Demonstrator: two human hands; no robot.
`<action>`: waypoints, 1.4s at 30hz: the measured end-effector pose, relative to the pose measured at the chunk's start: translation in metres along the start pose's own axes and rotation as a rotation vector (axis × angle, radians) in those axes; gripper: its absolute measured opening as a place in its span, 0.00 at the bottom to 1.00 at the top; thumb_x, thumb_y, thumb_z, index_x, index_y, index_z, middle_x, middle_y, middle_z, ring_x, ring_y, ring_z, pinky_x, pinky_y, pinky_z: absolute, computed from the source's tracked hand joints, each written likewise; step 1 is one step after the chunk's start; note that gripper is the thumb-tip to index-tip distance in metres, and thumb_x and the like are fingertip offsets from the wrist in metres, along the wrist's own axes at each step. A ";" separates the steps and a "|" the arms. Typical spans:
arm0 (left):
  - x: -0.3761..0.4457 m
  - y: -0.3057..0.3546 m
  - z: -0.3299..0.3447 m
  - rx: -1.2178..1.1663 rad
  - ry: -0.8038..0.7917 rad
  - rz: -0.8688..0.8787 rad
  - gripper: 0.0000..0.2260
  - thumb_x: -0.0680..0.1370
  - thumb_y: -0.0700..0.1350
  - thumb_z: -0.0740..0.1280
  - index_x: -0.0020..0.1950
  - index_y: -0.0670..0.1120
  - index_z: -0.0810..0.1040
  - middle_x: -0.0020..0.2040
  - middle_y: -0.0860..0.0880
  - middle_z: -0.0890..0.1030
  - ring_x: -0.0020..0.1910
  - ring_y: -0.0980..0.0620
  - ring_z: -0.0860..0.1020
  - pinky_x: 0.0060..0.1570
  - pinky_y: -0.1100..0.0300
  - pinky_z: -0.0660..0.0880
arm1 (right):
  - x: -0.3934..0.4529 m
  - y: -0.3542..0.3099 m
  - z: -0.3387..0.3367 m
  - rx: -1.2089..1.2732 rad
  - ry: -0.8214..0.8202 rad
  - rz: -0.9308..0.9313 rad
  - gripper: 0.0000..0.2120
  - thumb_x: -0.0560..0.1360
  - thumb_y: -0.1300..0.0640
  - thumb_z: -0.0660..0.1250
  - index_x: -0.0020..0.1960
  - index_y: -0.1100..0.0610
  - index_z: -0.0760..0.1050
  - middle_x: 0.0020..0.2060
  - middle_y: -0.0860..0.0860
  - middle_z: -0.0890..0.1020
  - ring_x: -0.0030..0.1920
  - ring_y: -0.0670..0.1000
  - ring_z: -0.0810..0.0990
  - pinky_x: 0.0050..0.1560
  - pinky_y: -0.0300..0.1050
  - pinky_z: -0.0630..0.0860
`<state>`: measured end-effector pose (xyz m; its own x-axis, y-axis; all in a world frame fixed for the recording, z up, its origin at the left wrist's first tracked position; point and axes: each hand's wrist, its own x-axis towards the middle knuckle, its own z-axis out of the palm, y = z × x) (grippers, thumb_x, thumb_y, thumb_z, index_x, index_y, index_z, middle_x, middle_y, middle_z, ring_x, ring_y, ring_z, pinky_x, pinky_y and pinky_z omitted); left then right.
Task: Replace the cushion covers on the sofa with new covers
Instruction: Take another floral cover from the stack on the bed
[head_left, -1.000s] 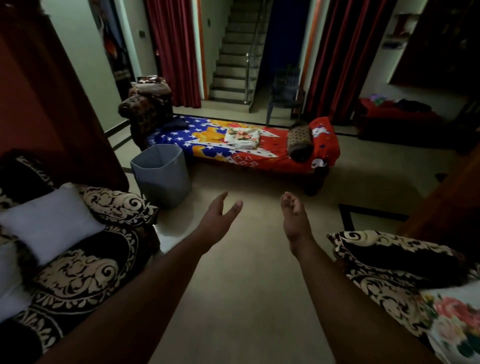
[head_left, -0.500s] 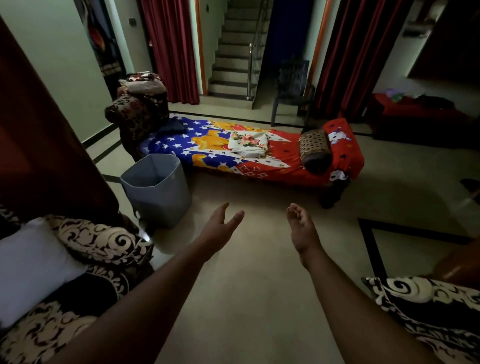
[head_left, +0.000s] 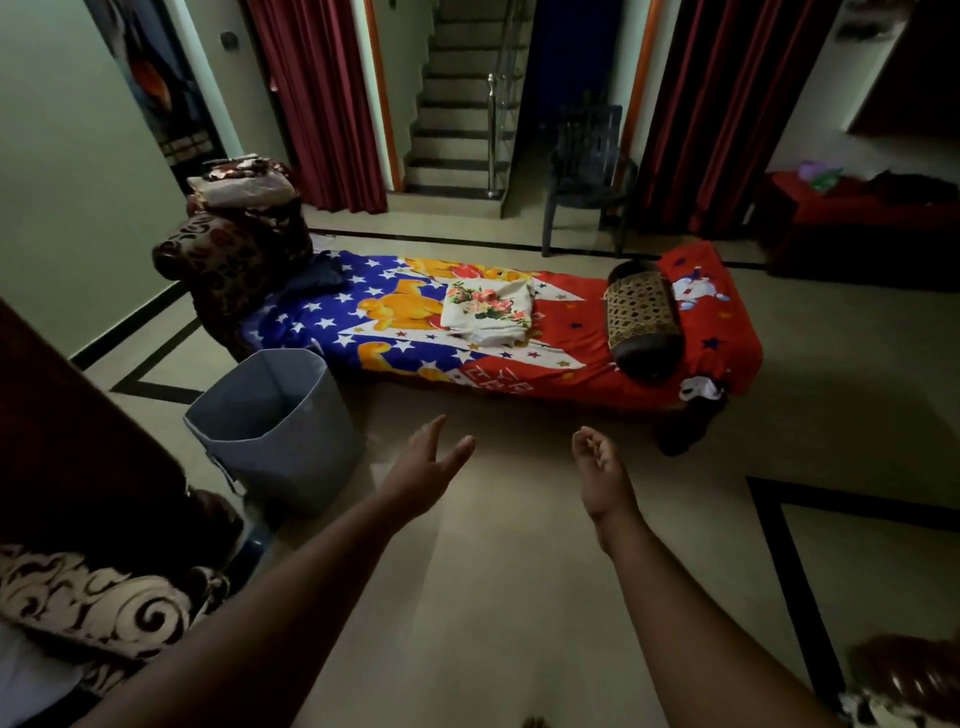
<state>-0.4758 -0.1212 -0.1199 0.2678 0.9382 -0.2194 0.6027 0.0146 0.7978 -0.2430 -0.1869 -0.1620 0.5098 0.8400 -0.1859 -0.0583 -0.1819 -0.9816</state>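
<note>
daybed (head_left: 571, 332) nearer now; left hand (head_left: 423, 470), right hand (head_left: 602, 470) empty, outstretched.

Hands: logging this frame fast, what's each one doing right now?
Left hand: open, holding nothing.
Right hand: open, fingers loosely curled, holding nothing.

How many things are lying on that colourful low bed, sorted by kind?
Folded floral cloth stack: 1
Bolster pillow: 1
Dark blue crumpled cloth: 1
Total: 3
</note>
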 end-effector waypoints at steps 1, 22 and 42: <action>0.019 0.007 0.001 -0.003 0.002 -0.008 0.36 0.78 0.66 0.63 0.82 0.54 0.57 0.81 0.46 0.60 0.78 0.46 0.63 0.72 0.45 0.68 | 0.022 -0.004 0.003 -0.002 -0.015 0.001 0.21 0.82 0.48 0.65 0.72 0.55 0.70 0.64 0.51 0.77 0.63 0.48 0.75 0.61 0.42 0.69; 0.439 -0.030 -0.047 -0.085 -0.065 -0.204 0.35 0.79 0.66 0.63 0.82 0.51 0.58 0.81 0.45 0.61 0.77 0.44 0.65 0.70 0.46 0.70 | 0.412 -0.019 0.143 -0.223 -0.025 0.127 0.24 0.80 0.44 0.66 0.71 0.55 0.69 0.65 0.52 0.74 0.65 0.51 0.74 0.61 0.45 0.70; 0.780 -0.022 -0.051 -0.013 -0.093 -0.393 0.35 0.80 0.64 0.63 0.82 0.49 0.58 0.80 0.43 0.63 0.74 0.43 0.69 0.69 0.44 0.72 | 0.766 -0.022 0.235 -0.285 -0.153 0.266 0.21 0.81 0.44 0.66 0.69 0.54 0.71 0.63 0.48 0.75 0.65 0.52 0.75 0.64 0.47 0.73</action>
<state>-0.3183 0.6282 -0.2799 0.0860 0.8253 -0.5581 0.6636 0.3704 0.6500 -0.0528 0.5809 -0.2928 0.3740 0.8071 -0.4569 0.0804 -0.5189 -0.8510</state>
